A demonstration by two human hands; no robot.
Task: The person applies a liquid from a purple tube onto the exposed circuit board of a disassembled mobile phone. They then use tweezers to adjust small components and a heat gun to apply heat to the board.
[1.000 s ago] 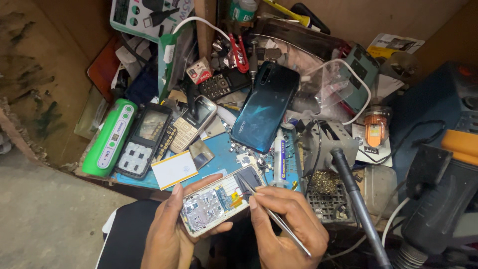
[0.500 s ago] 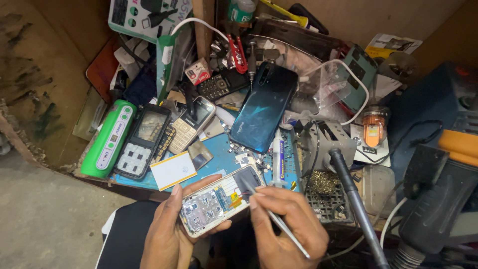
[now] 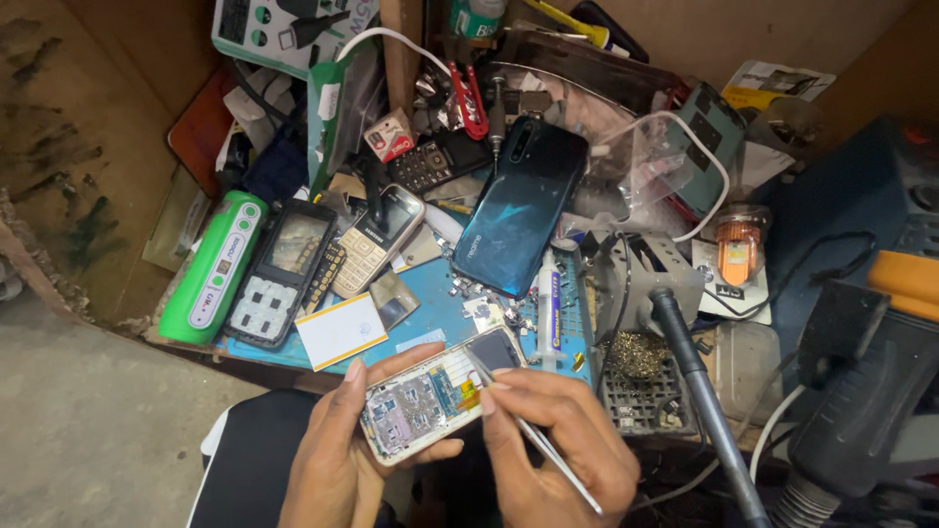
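Observation:
My left hand (image 3: 337, 455) grips an opened small phone (image 3: 430, 396) with its circuit board facing up. My right hand (image 3: 558, 455) holds thin metal tweezers (image 3: 533, 435) like a pen, their tip resting on the upper part of the phone's board near a small dark screen. Both hands sit at the near edge of a blue work mat (image 3: 440, 313).
A dark blue smartphone (image 3: 520, 205) lies face down on the mat. A keypad phone (image 3: 377, 240), a black phone frame (image 3: 284, 274), a green device (image 3: 215, 266), a white card (image 3: 340, 330), a syringe tube (image 3: 548, 308), a soldering iron in its stand (image 3: 685, 352) and cables crowd the bench.
The hands, phone and tweezers stay nearly in place; the tweezers' tip shifts only slightly on the board.

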